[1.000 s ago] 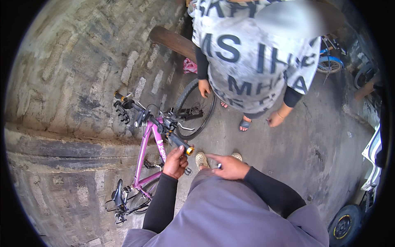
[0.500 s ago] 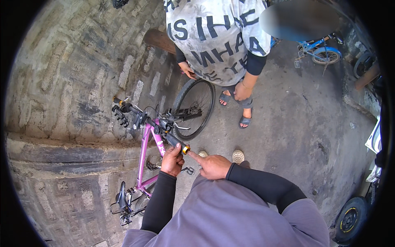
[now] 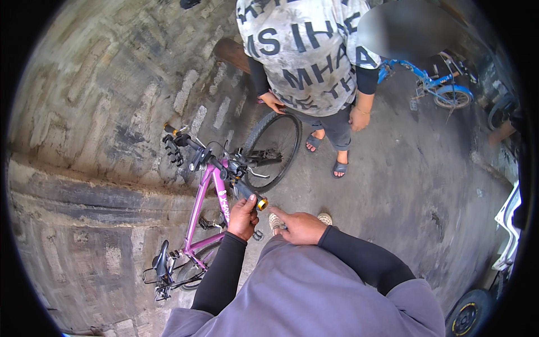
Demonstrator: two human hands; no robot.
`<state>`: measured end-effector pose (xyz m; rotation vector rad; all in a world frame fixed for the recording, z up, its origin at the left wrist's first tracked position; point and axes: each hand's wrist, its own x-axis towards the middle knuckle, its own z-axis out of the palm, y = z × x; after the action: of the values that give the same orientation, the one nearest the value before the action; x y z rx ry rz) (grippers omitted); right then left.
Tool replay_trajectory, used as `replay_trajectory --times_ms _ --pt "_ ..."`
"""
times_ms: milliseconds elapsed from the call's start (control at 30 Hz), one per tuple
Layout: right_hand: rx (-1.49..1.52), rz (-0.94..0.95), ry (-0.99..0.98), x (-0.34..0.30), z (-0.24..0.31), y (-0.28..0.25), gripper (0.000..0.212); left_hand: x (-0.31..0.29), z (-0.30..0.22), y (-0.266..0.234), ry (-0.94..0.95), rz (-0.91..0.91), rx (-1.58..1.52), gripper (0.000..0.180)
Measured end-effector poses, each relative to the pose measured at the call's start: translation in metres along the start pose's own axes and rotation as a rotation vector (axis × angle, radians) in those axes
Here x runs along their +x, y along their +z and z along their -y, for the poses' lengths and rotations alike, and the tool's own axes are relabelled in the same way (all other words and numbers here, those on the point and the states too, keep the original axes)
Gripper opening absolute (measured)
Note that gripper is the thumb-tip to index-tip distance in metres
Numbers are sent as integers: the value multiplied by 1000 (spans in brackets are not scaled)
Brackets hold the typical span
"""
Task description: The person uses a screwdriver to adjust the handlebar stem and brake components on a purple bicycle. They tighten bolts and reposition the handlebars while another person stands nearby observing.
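A pink bicycle (image 3: pixel 197 208) leans by the wall at my left, its handlebar turned toward me. My left hand (image 3: pixel 243 218) is closed round the near black handlebar grip (image 3: pixel 243 190), the thumb lying on top. A gold-coloured ring (image 3: pixel 262 204) caps the end of that grip. Just right of the ring is my right hand (image 3: pixel 305 228), its index finger stretched toward the grip end and a small gap between them. The other fingers of that hand are curled and partly hidden; nothing shows in it.
Another person (image 3: pixel 309 73) stands beyond the front wheel (image 3: pixel 289 163), one hand close to its tyre. A blue bicycle (image 3: pixel 432 84) is at the far right. A car wheel (image 3: pixel 469 315) sits at the lower right. The rough wall (image 3: pixel 101 135) runs along the left.
My right index finger has drawn back from the ring at the grip end, leaving a gap. The left hand keeps its hold. The view has shifted a little.
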<state>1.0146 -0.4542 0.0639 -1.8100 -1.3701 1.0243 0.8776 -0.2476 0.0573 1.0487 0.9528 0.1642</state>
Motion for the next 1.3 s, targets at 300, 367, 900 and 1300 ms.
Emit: replay_trajectory --times_ms 300,367,900,1300 --pt "-21 -99 134 -36 -43 -7 69 -32 18 22 586 -466 928 109" --pt "-32 -110 136 -41 -50 -8 68 -28 14 31 577 -485 992 106" --pt "605 -95 274 -36 -45 -17 28 -48 66 -16 67 4 -578 41" --pt "1015 -185 77 -2 46 -34 23 -83 -1 -11 159 346 -400 52"
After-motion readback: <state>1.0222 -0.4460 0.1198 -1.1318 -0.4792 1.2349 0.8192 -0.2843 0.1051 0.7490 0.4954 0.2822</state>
